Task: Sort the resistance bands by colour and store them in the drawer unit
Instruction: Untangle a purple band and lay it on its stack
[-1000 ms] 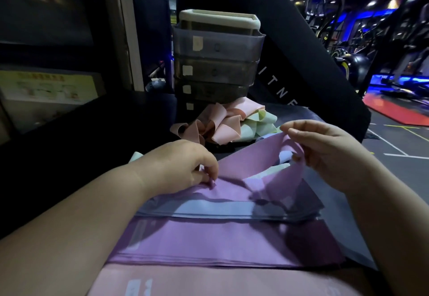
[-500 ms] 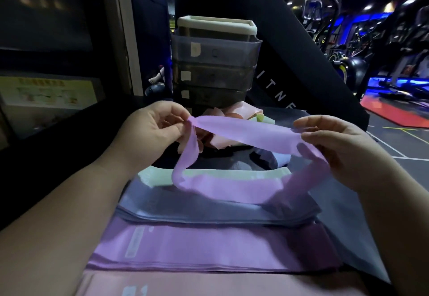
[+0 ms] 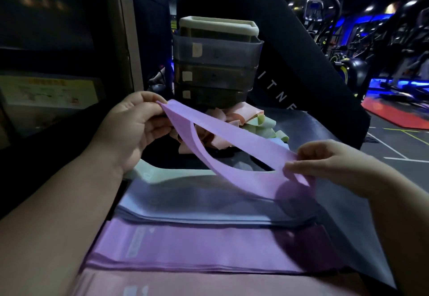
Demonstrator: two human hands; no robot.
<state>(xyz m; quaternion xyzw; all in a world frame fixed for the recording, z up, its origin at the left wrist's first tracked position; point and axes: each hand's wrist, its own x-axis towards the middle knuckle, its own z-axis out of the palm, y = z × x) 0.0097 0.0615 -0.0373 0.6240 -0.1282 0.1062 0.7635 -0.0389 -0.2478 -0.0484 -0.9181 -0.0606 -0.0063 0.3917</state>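
Note:
A purple loop band [image 3: 234, 138] is stretched in the air between my hands. My left hand [image 3: 137, 124] pinches its upper left end and my right hand [image 3: 329, 163] pinches its lower right end. Flat stacks lie below on the dark surface: a pale green band [image 3: 148, 170], a grey-blue stack [image 3: 209, 205], a purple stack [image 3: 209, 249] and a pink stack [image 3: 209, 284] nearest me. Behind them sits a loose heap of pink bands [image 3: 234, 117] and green bands [image 3: 267, 128]. The smoky translucent drawer unit [image 3: 216, 63] stands at the back, drawers shut.
A black slanted panel with white letters [image 3: 313, 75] rises right of the drawer unit. A yellow poster [image 3: 48, 91] hangs at the left. Gym machines [image 3: 348, 68] and a red mat [image 3: 399, 112] fill the far right. The surface's right edge [image 3: 362, 203] drops to the floor.
Both hands lifted the purple band off the stacks and pulled it taut. My left hand went up and left; my right hand has since dropped lower and to the right.

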